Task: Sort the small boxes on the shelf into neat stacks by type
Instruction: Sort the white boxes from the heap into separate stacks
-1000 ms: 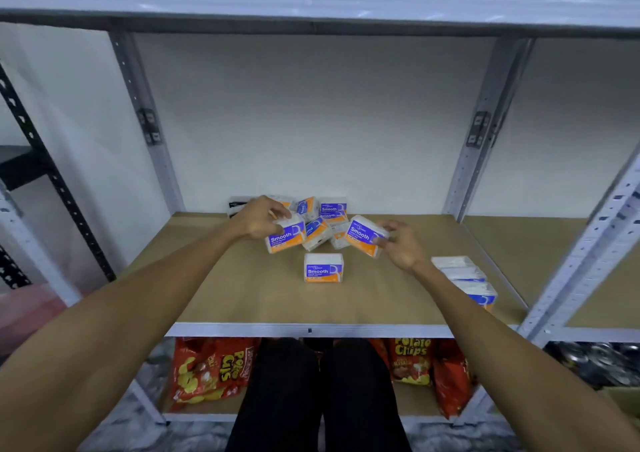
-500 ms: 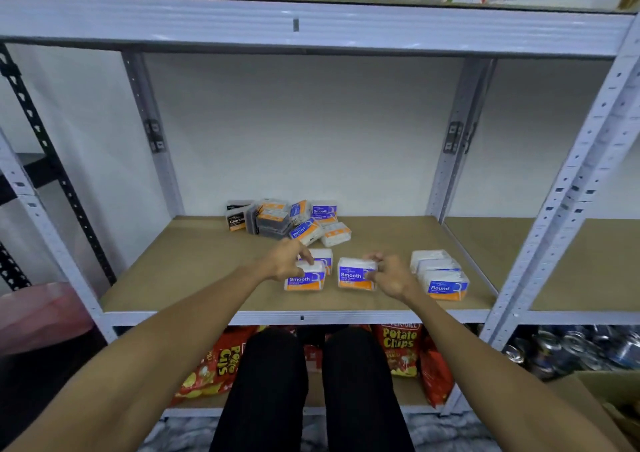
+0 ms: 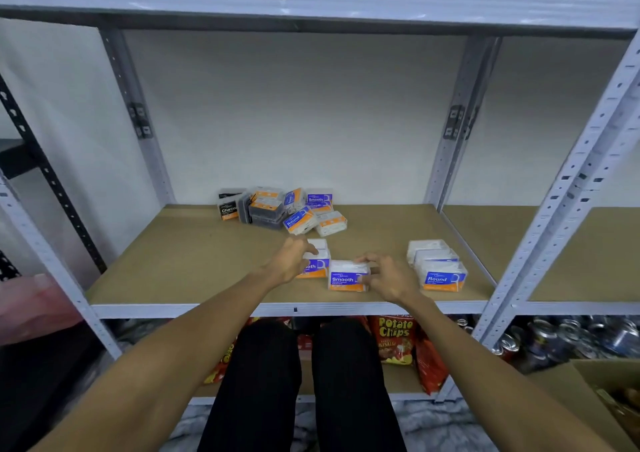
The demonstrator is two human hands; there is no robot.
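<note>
Two white-and-orange "Smooth" boxes stand side by side near the front of the wooden shelf (image 3: 194, 264). My left hand (image 3: 289, 261) grips the left Smooth box (image 3: 318, 266), which has another white box (image 3: 319, 244) right behind it. My right hand (image 3: 389, 275) holds the right end of the right Smooth box (image 3: 344, 277), thumb in front and fingers behind. A row of three "Round" boxes (image 3: 439, 271) stands to the right. A jumbled pile of boxes (image 3: 299, 214) lies at the back, with dark "Charcoal" boxes (image 3: 228, 209) on its left.
Grey metal uprights (image 3: 568, 188) frame the shelf bay, and a beam (image 3: 311, 4) runs overhead. Potato chip bags (image 3: 396, 340) sit on the shelf below, with cans (image 3: 571, 340) at lower right. A cardboard box (image 3: 595, 399) stands at bottom right. My legs are below the front edge.
Both hands carried a Smooth box each from the back pile toward the front and set them down side by side. The camera view shifted slightly.
</note>
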